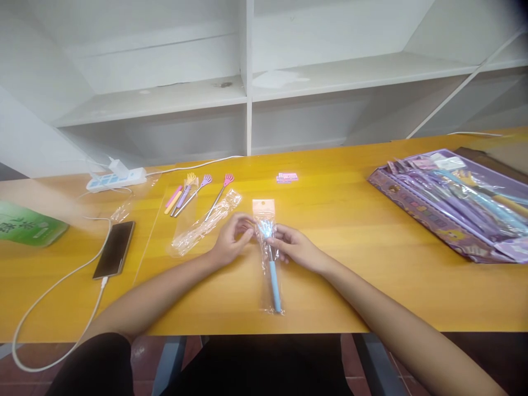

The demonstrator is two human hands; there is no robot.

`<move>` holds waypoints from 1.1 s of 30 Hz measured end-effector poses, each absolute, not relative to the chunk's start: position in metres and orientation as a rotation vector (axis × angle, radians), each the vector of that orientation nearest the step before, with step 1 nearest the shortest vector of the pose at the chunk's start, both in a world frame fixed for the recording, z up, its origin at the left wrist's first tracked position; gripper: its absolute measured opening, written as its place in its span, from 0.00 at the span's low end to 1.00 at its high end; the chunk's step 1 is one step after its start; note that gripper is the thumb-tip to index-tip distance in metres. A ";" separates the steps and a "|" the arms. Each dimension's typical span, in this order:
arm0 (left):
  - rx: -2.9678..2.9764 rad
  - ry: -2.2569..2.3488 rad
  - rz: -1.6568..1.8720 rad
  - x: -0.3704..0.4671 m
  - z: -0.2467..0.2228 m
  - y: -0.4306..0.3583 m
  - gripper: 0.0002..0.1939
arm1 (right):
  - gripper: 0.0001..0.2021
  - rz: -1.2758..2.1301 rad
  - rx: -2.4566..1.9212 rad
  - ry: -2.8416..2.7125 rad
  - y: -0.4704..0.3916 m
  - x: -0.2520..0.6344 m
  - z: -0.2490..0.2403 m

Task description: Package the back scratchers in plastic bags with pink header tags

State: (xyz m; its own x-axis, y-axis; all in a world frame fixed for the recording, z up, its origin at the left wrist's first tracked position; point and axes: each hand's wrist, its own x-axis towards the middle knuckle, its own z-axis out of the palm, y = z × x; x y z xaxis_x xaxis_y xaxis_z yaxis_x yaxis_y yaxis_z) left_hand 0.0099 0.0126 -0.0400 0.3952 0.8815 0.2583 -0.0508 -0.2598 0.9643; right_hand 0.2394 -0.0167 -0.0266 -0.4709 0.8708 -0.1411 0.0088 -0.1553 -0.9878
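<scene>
A light-blue back scratcher (pixel 275 289) with a metal shaft lies inside a clear plastic bag (pixel 263 207) with a pale pink header, upright in front of me. My left hand (pixel 234 241) is curled, its fingertips pinching the bag's left edge near the scratcher's claw. With thumb on top and fingers at the side, my right hand (pixel 300 248) grips the back scratcher through the plastic, just below the claw. To the left lie an empty clear bag (pixel 208 223) and unwrapped back scratchers, among them a pink one (pixel 228 180), a purple one (pixel 206 180) and a yellow one (pixel 191 178).
On the right stands a purple display box (pixel 424 217) full of bagged back scratchers. Small pink cards (pixel 287 177) lie at the back. A phone (pixel 114 250) on a white cable, a power strip (pixel 116 180) and a green package (pixel 31 224) occupy the left. White shelving rises behind.
</scene>
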 end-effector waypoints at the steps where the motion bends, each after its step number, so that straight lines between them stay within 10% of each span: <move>1: 1.573 0.792 1.112 0.010 -0.040 0.015 0.17 | 0.23 1.713 -1.025 -1.475 -0.018 0.239 -0.027; 33: 1.447 0.795 1.048 0.008 -0.043 0.031 0.18 | 0.21 1.795 -0.957 -1.563 -0.024 0.237 -0.030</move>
